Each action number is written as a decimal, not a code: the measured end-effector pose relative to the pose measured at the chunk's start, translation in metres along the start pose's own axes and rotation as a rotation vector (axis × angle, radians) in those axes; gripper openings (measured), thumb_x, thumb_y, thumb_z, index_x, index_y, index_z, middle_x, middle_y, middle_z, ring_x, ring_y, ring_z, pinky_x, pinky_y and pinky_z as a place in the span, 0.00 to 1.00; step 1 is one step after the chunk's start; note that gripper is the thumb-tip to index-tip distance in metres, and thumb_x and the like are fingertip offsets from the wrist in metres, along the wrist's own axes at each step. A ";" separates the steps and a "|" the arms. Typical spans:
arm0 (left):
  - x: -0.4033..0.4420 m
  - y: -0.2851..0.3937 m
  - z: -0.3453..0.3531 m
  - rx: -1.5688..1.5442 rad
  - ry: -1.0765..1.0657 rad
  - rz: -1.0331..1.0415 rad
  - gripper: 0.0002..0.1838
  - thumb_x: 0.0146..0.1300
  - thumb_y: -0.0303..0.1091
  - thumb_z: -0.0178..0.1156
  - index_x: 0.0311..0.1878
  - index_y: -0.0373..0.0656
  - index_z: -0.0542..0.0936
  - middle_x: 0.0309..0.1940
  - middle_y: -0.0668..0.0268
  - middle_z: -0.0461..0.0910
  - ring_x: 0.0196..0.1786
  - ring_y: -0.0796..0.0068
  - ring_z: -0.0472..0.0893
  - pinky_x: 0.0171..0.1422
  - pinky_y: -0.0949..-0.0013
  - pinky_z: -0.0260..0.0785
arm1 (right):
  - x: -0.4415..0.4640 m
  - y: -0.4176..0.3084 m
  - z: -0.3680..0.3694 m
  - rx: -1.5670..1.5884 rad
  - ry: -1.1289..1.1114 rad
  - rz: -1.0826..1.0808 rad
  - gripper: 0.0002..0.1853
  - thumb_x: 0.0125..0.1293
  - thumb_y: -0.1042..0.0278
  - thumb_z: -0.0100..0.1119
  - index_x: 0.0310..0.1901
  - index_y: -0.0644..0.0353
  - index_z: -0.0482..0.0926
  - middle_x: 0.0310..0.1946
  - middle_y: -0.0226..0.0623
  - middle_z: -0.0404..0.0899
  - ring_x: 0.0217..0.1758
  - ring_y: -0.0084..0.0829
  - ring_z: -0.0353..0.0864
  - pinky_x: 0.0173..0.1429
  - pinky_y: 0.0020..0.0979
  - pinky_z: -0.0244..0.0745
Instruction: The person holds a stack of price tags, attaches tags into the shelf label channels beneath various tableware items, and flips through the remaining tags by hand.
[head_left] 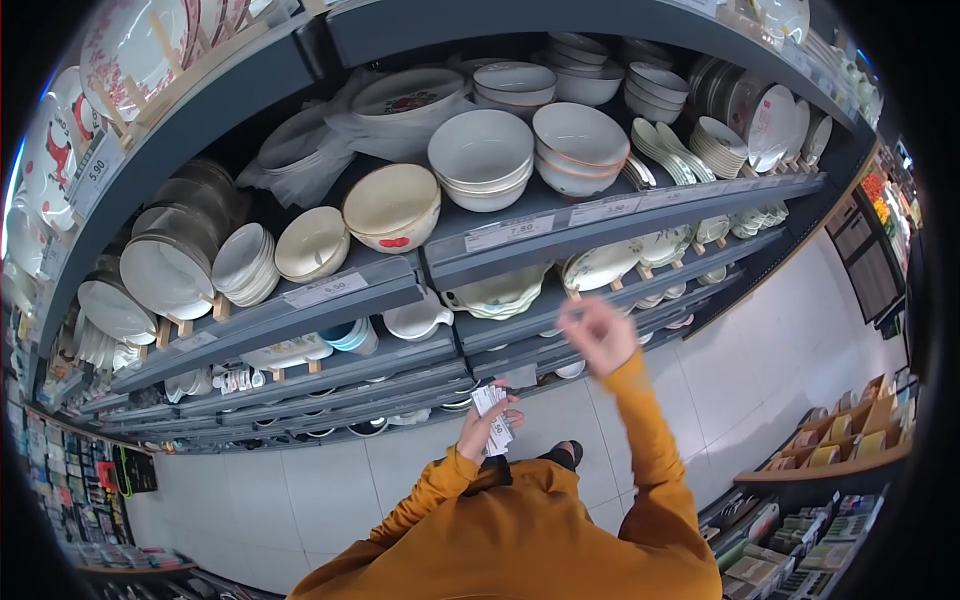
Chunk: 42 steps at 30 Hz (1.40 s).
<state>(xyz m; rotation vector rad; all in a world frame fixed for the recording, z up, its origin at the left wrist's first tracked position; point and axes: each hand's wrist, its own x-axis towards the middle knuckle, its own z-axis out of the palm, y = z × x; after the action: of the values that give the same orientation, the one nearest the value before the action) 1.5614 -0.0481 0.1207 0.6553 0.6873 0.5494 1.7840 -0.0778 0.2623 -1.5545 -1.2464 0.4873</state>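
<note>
In front of my body, my left hand [476, 434] is closed around a small stack of printed price labels [495, 428]. My right hand [603, 338] is raised in front of the shelves, smeared by motion. Its fingers look curled, but whether anything is between them I cannot make out. Behind it, on a lower shelf, stand floral oval plates [602, 268] and scalloped dishes [503, 296]. Above them, white bowls [482, 150] and an orange-rimmed bowl [582, 135] sit in stacks. Price labels [510, 232] line that shelf's front edge.
A cream bowl with a red motif [392, 210] and stacked small bowls [243, 262] fill the shelf's left half. Spoons [660, 145] lie toward the right. Behind me, at lower right, is another display shelf [830, 465]. Pale tiles [330, 500] cover the floor.
</note>
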 end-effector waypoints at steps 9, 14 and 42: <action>0.009 -0.050 0.087 -0.024 0.007 -0.107 0.17 0.66 0.36 0.56 0.57 0.47 0.71 0.45 0.67 0.75 0.29 0.79 0.75 0.31 0.75 0.71 | 0.121 -0.036 -0.122 -0.457 -0.065 -0.310 0.09 0.64 0.61 0.61 0.41 0.56 0.81 0.11 0.29 0.72 0.13 0.25 0.72 0.22 0.30 0.64; 0.024 -0.103 0.140 -0.251 0.086 -0.005 0.21 0.71 0.50 0.50 0.58 0.47 0.70 0.42 0.68 0.73 0.28 0.81 0.72 0.26 0.78 0.64 | 0.130 -0.034 -0.149 -0.145 -0.130 -0.427 0.07 0.64 0.65 0.62 0.35 0.60 0.80 0.09 0.26 0.70 0.11 0.17 0.66 0.20 0.23 0.58; 0.063 -0.186 0.252 -0.167 0.253 0.137 0.20 0.67 0.28 0.53 0.62 0.47 0.66 0.47 0.61 0.74 0.33 0.74 0.77 0.34 0.73 0.73 | 0.099 0.316 -0.246 -0.739 -0.289 -0.230 0.11 0.64 0.51 0.58 0.38 0.46 0.82 0.16 0.30 0.79 0.23 0.39 0.80 0.29 0.39 0.72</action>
<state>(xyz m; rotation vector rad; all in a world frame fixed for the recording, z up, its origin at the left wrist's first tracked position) 1.8291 -0.2231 0.1147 0.4824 0.8270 0.8174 2.1649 -0.0788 0.1035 -1.9459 -1.9481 0.0908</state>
